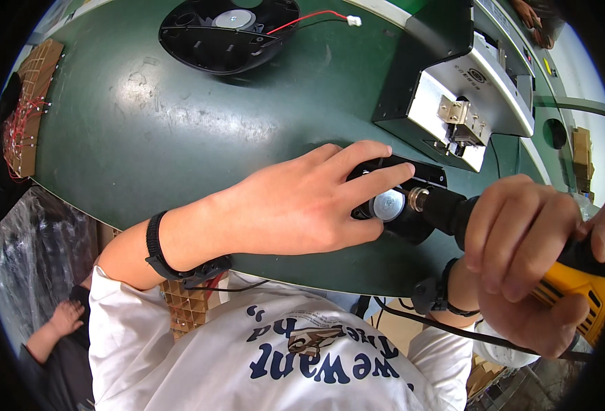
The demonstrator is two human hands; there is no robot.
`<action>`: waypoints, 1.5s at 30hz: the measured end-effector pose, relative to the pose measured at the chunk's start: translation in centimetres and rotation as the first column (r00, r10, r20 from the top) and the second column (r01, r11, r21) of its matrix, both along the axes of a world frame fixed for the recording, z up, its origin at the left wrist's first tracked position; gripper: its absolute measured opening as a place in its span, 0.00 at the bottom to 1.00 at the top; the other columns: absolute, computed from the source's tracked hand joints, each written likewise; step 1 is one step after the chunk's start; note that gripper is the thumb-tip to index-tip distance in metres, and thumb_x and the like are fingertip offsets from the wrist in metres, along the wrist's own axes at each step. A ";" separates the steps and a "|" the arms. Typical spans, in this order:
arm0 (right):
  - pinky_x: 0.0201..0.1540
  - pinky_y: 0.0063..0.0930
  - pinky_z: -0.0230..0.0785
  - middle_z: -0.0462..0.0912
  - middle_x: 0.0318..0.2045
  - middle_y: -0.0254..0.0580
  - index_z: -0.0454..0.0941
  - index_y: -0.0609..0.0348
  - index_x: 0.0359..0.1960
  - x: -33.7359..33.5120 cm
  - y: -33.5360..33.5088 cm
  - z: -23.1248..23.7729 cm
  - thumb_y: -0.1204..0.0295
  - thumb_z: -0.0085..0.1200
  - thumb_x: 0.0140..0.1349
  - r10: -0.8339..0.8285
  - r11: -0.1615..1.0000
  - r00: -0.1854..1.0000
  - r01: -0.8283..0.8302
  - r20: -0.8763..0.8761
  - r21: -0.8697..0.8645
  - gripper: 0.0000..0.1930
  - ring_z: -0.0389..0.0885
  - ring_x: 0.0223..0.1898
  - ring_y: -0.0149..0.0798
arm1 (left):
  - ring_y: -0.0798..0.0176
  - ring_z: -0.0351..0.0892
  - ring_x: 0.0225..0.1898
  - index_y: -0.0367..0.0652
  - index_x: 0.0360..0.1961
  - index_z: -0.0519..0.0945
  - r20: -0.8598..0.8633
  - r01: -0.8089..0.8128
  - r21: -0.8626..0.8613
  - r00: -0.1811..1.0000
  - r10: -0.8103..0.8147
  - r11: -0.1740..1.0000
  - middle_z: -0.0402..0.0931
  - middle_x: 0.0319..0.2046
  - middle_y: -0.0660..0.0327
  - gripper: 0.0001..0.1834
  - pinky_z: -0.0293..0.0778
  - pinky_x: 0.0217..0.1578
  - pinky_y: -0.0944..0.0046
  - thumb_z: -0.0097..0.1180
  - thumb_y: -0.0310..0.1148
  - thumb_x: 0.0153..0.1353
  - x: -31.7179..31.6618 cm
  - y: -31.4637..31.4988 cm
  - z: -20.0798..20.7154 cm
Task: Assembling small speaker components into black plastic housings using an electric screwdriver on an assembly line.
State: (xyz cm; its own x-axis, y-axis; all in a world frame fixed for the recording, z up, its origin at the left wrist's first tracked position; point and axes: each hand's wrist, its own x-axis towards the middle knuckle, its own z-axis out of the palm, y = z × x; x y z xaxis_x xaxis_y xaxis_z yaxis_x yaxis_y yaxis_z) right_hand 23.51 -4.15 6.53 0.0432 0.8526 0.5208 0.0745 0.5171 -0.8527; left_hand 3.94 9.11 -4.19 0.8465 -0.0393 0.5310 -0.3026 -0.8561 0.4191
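My left hand point(309, 198) presses down on a black plastic speaker housing point(414, 226), its fingers reaching across the top and its thumb along the near side. Between thumb and fingers shows the round silver back of a speaker point(388, 205). In my right hand point(525, 253) is a yellow and black electric screwdriver point(449, 211), held nearly level with its tip pointing left. The tip end meets the housing beside my left fingertips; the bit and any screw are too hidden to make out.
Behind the housing stands a black and silver screw feeder point(446, 103). A similar black half-shell point(213, 51) with a speaker and red-black wire lies at the far side of the green table point(179, 157). A cardboard divider tray point(39, 103) with red wires sits far left. Another person's hand point(66, 318) shows lower left.
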 end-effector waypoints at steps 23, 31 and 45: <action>0.26 0.17 0.73 0.78 0.24 0.23 0.70 0.51 0.62 1.7 -1.9 1.9 0.53 0.59 0.71 -0.043 0.998 0.998 0.044 0.038 -0.037 0.25 0.77 0.21 0.20 | 0.38 0.81 0.56 0.36 0.47 0.83 -0.085 0.015 -0.355 0.995 -0.048 0.935 0.73 0.67 0.43 0.20 0.82 0.54 0.47 0.74 0.32 0.56 -0.1 1.0 1.4; 0.25 0.23 0.73 0.77 0.22 0.26 0.61 0.46 0.61 2.0 -0.7 2.1 0.58 0.59 0.71 0.051 0.997 0.999 -0.051 0.017 0.054 0.24 0.77 0.20 0.27 | 0.43 0.83 0.54 0.38 0.47 0.88 -0.253 -0.187 -0.197 0.958 0.134 0.962 0.77 0.63 0.49 0.15 0.83 0.51 0.51 0.64 0.20 0.57 0.9 -0.1 3.3; 0.24 0.30 0.68 0.74 0.20 0.34 0.62 0.55 0.55 -0.6 -1.5 2.5 0.63 0.66 0.72 -0.148 0.984 0.989 0.147 0.004 -0.098 0.24 0.72 0.18 0.32 | 0.48 0.82 0.59 0.36 0.38 0.86 -0.384 -0.174 0.080 0.903 0.191 0.981 0.77 0.63 0.49 0.08 0.85 0.48 0.48 0.59 0.26 0.62 1.9 0.2 5.6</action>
